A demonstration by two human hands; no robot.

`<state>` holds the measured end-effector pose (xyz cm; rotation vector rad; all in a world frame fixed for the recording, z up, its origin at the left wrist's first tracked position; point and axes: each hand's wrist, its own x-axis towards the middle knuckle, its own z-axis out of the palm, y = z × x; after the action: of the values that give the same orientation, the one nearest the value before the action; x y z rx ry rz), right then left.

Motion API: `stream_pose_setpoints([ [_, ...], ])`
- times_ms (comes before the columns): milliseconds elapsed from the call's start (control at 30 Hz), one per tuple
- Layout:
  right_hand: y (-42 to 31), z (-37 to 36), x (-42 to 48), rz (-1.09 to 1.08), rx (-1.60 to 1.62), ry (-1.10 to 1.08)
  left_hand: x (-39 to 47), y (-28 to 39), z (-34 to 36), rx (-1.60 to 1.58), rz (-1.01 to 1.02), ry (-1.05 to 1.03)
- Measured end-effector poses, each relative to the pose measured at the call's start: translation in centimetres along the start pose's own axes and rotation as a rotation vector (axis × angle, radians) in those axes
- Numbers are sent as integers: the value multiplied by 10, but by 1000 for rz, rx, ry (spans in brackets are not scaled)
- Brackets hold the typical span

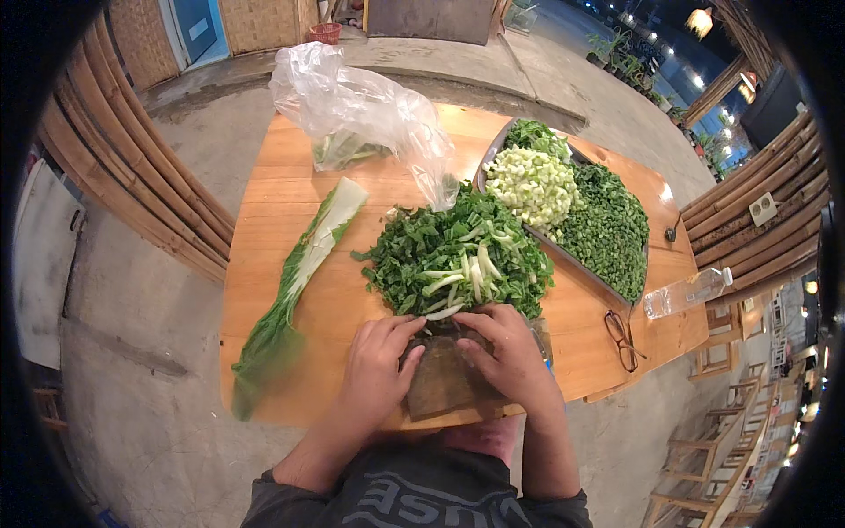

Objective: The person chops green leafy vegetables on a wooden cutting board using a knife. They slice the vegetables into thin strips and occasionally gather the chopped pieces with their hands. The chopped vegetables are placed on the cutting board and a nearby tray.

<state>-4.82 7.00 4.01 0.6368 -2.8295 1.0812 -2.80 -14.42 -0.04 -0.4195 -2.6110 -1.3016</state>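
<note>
My left hand (379,360) and my right hand (505,353) rest over a dark wooden cutting board (445,389) at the table's near edge. Their fingertips meet the near side of a heap of chopped leafy greens (422,257), by a pale stem strip (443,313). Each thumb is apart from its fingers, and neither hand appears to grip anything. Pale stem strips lie on top of the heap. To the left lies a long whole leaf of mustard greens (307,270) with a broad white stalk; its leafy end points toward me. No knife is clearly visible.
On the wooden table (257,218), a dark tray (584,274) holds diced pale stems (531,188) and finely chopped greens (607,224). A clear plastic bag (370,105) with leaves stands at the back. Eyeglasses (620,340) and a plastic bottle (686,294) lie right.
</note>
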Motion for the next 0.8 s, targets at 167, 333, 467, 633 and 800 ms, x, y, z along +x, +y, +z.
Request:
stream_pose_setpoints([
  [167,-6,-28,8,104,83,-100,2,4,-2,9,-17,4],
  [333,-1,-40,32,130,-51,142,2,4,-3,21,-9,16],
  [467,16,-36,54,47,-314,205,3,5,-4,53,31,10],
  [633,27,-31,60,118,-272,154,3,6,-5,21,40,14],
  [800,26,-44,63,368,93,159,3,8,-7,-4,23,22],
])
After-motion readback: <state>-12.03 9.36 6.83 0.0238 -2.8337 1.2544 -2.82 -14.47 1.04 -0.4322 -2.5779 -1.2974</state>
